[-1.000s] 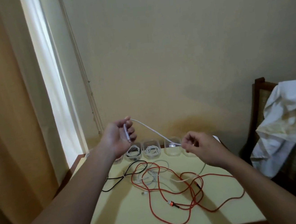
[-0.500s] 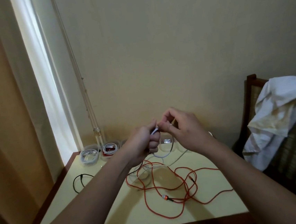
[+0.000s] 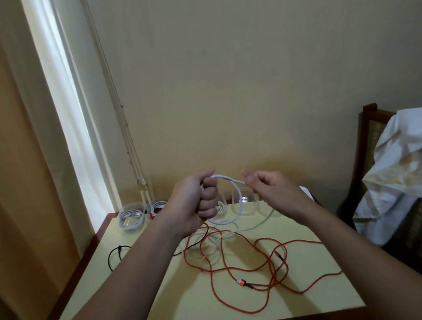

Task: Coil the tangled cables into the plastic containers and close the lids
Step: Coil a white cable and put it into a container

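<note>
My left hand (image 3: 196, 202) is a fist gripping a white cable (image 3: 238, 201), one loop of which hangs below it. My right hand (image 3: 267, 190) pinches the same cable a little to the right, at about the same height above the table. A long red cable (image 3: 264, 265) lies tangled on the yellow table (image 3: 321, 301), mixed with a black cable (image 3: 114, 254) and more white cable. Clear plastic containers stand along the far edge: one with a white coil (image 3: 130, 219), one with red and white cable (image 3: 158, 208), and an empty one (image 3: 246, 204) behind the loop.
A wooden chair (image 3: 373, 144) draped with white cloth (image 3: 408, 161) stands at the right of the table. A curtain (image 3: 11, 153) and bright window strip are at the left, and a beige wall is behind.
My hands came together from a wide stretch, forming a loop in the white cable. Now my right hand has drawn slightly apart from the left again. The view shifted right.
</note>
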`<control>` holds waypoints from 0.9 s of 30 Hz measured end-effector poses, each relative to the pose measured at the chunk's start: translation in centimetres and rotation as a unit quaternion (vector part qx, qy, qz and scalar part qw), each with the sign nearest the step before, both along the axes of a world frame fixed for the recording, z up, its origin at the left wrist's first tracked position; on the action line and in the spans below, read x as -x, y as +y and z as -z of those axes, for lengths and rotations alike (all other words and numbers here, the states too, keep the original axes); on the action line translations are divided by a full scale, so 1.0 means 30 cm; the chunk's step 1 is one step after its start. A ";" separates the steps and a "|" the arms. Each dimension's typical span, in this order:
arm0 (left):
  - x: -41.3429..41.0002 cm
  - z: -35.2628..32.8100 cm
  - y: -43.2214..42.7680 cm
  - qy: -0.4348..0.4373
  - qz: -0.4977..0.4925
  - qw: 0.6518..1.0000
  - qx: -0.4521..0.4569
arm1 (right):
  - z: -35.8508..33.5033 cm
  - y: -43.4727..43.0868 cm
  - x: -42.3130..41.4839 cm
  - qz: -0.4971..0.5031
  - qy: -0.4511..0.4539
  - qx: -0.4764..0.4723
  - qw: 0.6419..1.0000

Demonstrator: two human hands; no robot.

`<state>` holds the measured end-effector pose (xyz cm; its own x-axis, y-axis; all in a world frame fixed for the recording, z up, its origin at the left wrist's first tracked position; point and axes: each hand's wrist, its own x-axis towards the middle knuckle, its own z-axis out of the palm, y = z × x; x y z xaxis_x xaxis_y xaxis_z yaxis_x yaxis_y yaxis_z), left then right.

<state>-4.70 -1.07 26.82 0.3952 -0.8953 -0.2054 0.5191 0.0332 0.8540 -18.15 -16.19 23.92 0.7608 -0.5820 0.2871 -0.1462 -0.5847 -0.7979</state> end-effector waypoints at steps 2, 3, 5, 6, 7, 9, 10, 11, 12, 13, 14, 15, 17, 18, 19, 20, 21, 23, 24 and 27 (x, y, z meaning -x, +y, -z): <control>-0.038 -0.016 0.024 0.045 -0.023 0.999 0.021 | 0.010 -0.041 0.023 -0.003 0.050 0.010 0.999; -0.059 -0.021 0.038 0.071 -0.039 0.996 0.036 | 0.015 -0.060 0.038 -0.004 0.074 0.021 0.997; -0.101 -0.025 0.064 0.127 -0.076 0.986 0.073 | 0.033 -0.097 0.064 -0.004 0.096 0.011 0.995; -0.118 -0.023 0.075 0.152 -0.092 0.980 0.088 | 0.044 -0.111 0.073 -0.007 0.091 -0.011 0.996; -0.132 -0.019 0.082 0.172 -0.105 0.974 0.102 | 0.055 -0.119 0.080 -0.013 0.084 -0.031 0.996; -0.150 -0.006 0.082 0.196 -0.137 0.963 0.121 | 0.073 -0.116 0.075 -0.025 0.082 -0.013 0.996; -0.154 -0.001 0.077 0.195 -0.156 0.960 0.125 | 0.074 -0.103 0.065 -0.022 0.087 0.022 0.996; -0.157 0.002 0.068 0.183 -0.176 0.959 0.127 | 0.072 -0.086 0.053 -0.012 0.091 0.061 0.994; -0.161 0.002 0.057 0.162 -0.194 0.959 0.127 | 0.070 -0.069 0.039 0.005 0.090 0.102 0.991; -0.161 -0.002 0.047 0.137 -0.206 0.961 0.127 | 0.062 -0.049 0.025 0.022 0.079 0.136 0.987; -0.163 -0.006 0.037 0.112 -0.212 0.962 0.128 | 0.055 -0.031 0.011 0.029 0.067 0.165 0.984; -0.165 -0.010 0.029 0.087 -0.215 0.964 0.129 | 0.046 -0.013 -0.002 0.025 0.075 0.201 0.976; -0.165 -0.003 0.020 0.008 -0.221 0.968 0.121 | 0.019 0.037 -0.034 -0.005 0.163 0.291 0.943; -0.161 0.008 0.016 -0.052 -0.225 0.967 0.105 | 0.008 0.067 -0.053 -0.022 0.211 0.336 0.918; -0.152 0.025 0.014 -0.118 -0.226 0.964 0.081 | -0.003 0.094 -0.069 -0.044 0.236 0.372 0.897; -0.139 0.043 0.014 -0.180 -0.223 0.957 0.055 | -0.017 0.117 -0.084 -0.067 0.239 0.393 0.886; -0.124 0.059 0.015 -0.231 -0.219 0.947 0.036 | -0.035 0.136 -0.095 -0.091 0.228 0.404 0.881; -0.093 0.081 0.024 -0.302 -0.206 0.931 0.022 | -0.067 0.159 -0.111 -0.139 0.179 0.380 0.897; -0.086 0.091 0.031 -0.334 -0.192 0.923 0.011 | -0.079 0.157 -0.116 -0.158 0.143 0.355 0.911; -0.074 0.104 0.061 -0.394 -0.111 0.912 -0.024 | -0.108 0.130 -0.130 -0.148 0.044 0.337 0.929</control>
<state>-2.49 0.75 23.70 0.6068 -0.7733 0.1838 -0.2718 0.0154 0.9622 -14.25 -12.29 27.17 0.8968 -0.0546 0.4391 0.0525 -0.9722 -0.2281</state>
